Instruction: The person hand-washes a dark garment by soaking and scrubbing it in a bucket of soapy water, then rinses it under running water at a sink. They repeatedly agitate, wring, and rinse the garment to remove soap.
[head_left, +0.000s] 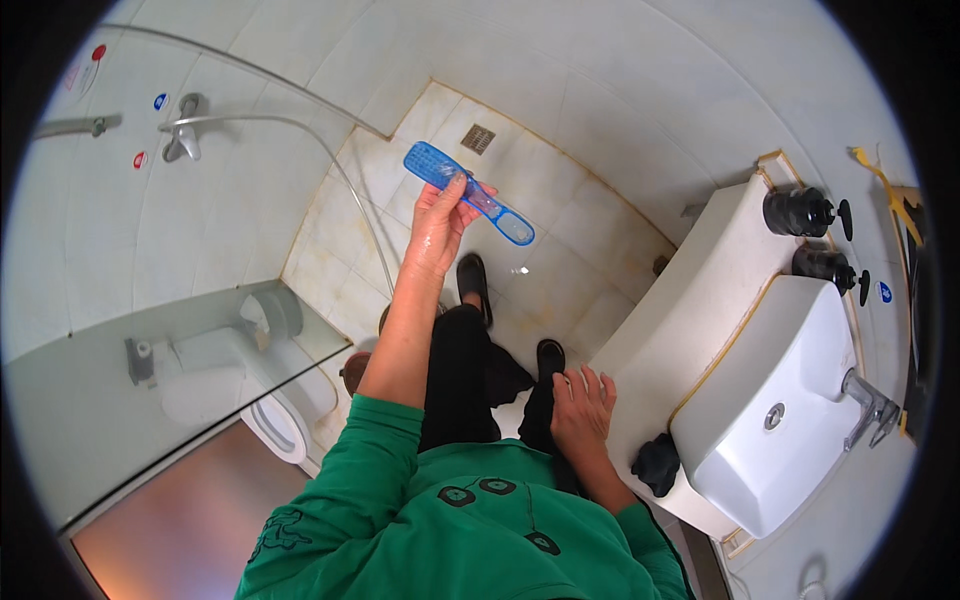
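A blue plastic scrub brush is held out over the tiled floor by my left hand, thumb on top near the middle of the handle. Its broad head points up and left, and the looped handle end points down and right. Wet patches shine on my left wrist. My right hand is low beside the white counter, fingers spread and holding nothing; I cannot tell if it touches the counter edge. Closest to it on the counter is a crumpled black cloth.
A white washbasin with a chrome faucet is set on the counter, near black pump bottles. To the left are a glass panel, a toilet, a shower mixer and its hanging hose. A floor drain lies ahead.
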